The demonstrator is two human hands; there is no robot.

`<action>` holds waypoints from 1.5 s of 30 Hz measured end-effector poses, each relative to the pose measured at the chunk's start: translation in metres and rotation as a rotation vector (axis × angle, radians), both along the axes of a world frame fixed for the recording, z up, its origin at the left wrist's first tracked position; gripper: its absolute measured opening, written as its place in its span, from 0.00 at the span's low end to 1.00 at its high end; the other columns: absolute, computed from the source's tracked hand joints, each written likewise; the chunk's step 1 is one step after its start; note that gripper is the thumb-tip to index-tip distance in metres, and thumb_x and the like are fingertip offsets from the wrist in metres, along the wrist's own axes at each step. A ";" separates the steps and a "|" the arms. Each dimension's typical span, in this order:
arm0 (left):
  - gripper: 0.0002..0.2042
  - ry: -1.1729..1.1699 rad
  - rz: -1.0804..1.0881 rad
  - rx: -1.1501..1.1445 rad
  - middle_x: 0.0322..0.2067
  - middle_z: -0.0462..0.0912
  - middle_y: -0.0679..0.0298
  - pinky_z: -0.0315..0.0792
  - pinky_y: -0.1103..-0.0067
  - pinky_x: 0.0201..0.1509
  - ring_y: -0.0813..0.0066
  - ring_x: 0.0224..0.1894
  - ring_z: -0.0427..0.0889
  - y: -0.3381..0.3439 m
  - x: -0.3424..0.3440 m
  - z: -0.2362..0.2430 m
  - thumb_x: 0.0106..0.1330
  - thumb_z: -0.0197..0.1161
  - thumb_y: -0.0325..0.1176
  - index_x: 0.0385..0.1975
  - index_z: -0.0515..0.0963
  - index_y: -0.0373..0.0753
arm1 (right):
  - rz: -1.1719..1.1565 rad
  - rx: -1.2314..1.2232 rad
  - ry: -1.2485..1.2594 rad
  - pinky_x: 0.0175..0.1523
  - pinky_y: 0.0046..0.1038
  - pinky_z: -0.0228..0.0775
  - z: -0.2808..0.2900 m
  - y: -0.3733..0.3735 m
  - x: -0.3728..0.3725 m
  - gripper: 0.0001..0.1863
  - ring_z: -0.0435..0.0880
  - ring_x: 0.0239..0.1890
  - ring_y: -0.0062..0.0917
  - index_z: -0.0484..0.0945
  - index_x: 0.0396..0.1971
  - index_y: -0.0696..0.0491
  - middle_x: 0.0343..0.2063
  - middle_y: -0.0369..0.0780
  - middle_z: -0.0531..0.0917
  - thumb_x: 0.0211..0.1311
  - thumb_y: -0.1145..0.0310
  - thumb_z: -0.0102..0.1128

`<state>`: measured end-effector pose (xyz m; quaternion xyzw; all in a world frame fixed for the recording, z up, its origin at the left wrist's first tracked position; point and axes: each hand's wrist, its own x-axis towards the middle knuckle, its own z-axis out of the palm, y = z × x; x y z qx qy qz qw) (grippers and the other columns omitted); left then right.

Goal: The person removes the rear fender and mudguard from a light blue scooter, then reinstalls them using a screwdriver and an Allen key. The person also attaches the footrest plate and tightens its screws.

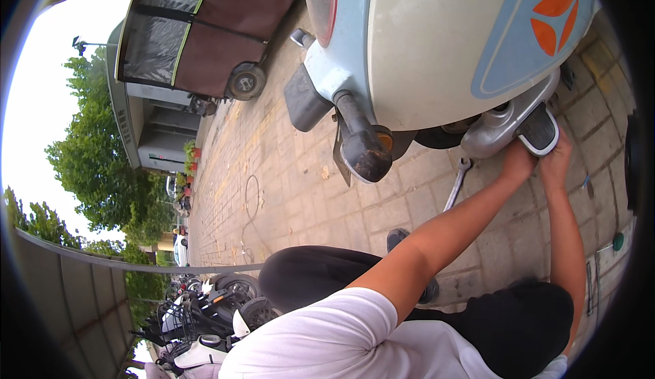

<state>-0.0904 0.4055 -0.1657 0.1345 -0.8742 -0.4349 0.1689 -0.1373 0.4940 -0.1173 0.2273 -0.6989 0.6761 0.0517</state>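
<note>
A cream and light-blue scooter [430, 51] with an orange emblem on its side fills the upper right of the head view. Low on its side sits a silver housing [488, 139] with a black-faced, silver-edged footrest [539, 133]. My left hand [520, 161] reaches in under this footrest. On the footrest's right side is my right hand [559, 152], close against its edge. The fingers of both hands are mostly hidden behind the footrest and housing, so any grip is out of sight. A metal wrench [457, 182] lies on the paving, left of my left forearm.
A dark cylindrical part [365, 154] with an orange lens juts from the scooter. Brick paving [382, 208] spreads around my shoe [397, 238]. Parked motorbikes [235, 290] stand at lower left, and a maroon covered vehicle [218, 38] at upper left. A green round object [617, 242] lies at right.
</note>
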 end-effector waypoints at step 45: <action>0.25 -0.250 -0.237 0.325 0.49 0.76 0.44 0.69 0.65 0.56 0.49 0.51 0.76 -0.005 0.021 -0.004 0.55 0.64 0.38 0.51 0.71 0.30 | 0.000 0.074 -0.134 0.43 0.21 0.70 -0.010 0.030 -0.003 0.09 0.77 0.37 0.15 0.78 0.40 0.62 0.35 0.34 0.81 0.62 0.79 0.52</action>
